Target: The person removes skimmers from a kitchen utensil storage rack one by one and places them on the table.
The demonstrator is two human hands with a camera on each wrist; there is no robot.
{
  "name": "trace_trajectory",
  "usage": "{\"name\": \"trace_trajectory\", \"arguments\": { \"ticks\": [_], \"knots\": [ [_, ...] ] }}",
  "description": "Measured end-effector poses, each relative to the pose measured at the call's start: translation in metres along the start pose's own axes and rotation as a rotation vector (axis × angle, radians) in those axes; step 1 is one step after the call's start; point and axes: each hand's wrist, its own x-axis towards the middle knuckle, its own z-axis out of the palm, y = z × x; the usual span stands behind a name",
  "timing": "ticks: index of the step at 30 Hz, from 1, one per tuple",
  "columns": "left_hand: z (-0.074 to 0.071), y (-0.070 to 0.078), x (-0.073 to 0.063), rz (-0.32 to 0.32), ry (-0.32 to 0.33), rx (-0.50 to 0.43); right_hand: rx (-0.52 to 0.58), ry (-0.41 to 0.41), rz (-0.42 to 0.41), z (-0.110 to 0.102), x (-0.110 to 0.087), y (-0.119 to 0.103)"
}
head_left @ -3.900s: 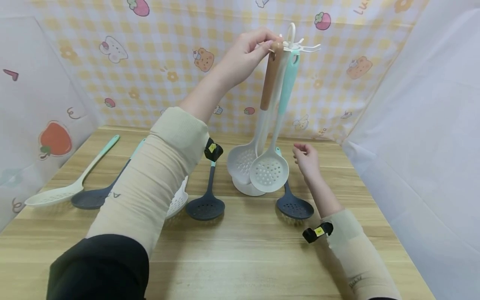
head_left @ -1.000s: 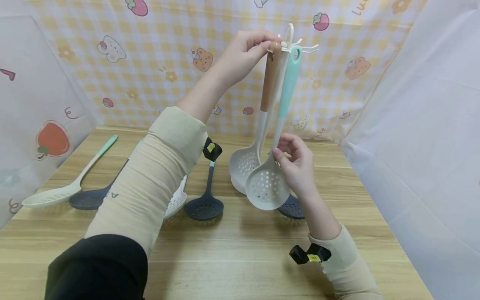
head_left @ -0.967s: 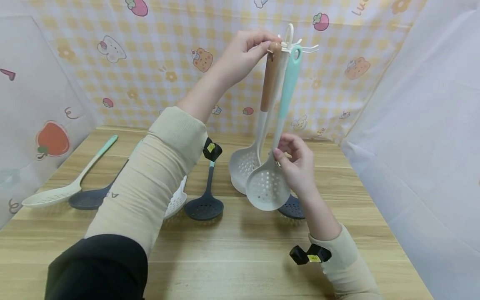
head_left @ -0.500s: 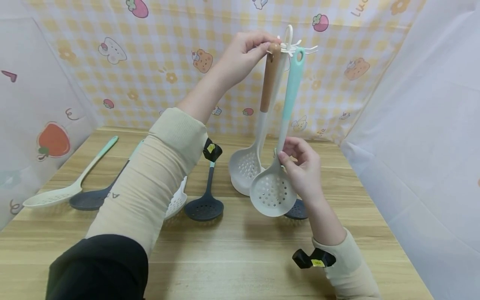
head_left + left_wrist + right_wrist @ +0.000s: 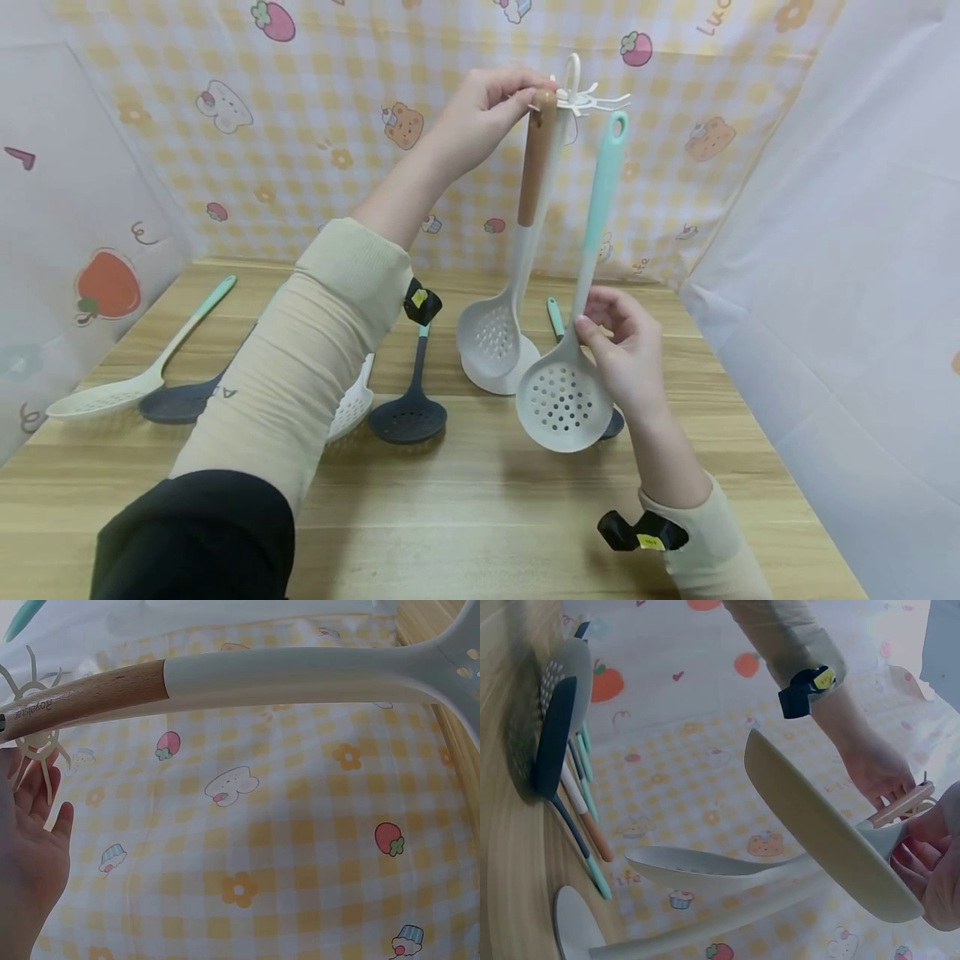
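Observation:
A white slotted skimmer point(image 5: 566, 400) with a mint-green handle hangs from my right hand point(image 5: 626, 346), whose thumb and fingers pinch its neck. The top of that handle is apart from the hooks of the white utensil rack point(image 5: 591, 102). My left hand point(image 5: 487, 104) grips the top of the rack, right beside the end of a brown wooden handle. That handle belongs to another white skimmer point(image 5: 491, 329), which hangs on the rack; its wood-grained part point(image 5: 112, 694) crosses the left wrist view. In the right wrist view, the held skimmer's bowl point(image 5: 825, 832) shows side-on.
On the wooden table point(image 5: 450, 517) lie a pale green slotted turner point(image 5: 112, 396), a dark turner point(image 5: 176, 404), a white skimmer point(image 5: 352, 408) and a dark skimmer point(image 5: 408, 417). Another dark utensil point(image 5: 555, 317) lies behind the held skimmer. The rack's round base point(image 5: 498, 382) stands near the back.
My right hand came to the mint-handled skimmer and gripped its neck. The skimmer came off the rack and moved right and towards me. The left hand stayed at the rack top.

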Motion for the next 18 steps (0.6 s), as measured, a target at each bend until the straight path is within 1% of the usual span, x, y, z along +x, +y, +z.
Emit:
{"name": "trace_trajectory", "arguments": {
  "ticks": [9,13,18],
  "knots": [
    [0.001,-0.002,0.001,-0.013,0.000,-0.015,0.004,0.036,0.057,-0.016,-0.001,-0.006],
    [0.001,-0.003,0.001,-0.025,0.002,-0.016,0.016,0.043,0.090,-0.025,-0.001,-0.005],
    [0.001,-0.003,0.001,-0.035,0.006,-0.015,0.009,0.039,0.109,-0.034,0.000,-0.002]
  ]
}}
